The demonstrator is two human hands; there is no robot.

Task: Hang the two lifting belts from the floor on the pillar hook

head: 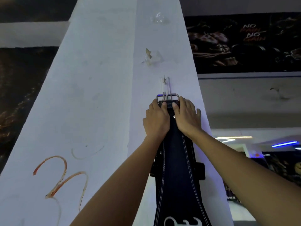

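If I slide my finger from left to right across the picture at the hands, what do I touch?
Pillar → left hand → belt → right hand → far wall.

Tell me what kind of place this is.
Most likely a gym: a wall poster reads "NO PAIN NO GAIN", and both hands hold a black lifting belt against a white pillar.

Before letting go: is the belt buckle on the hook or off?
On, apparently: the hook passes through the buckle; both hands hold the belt.
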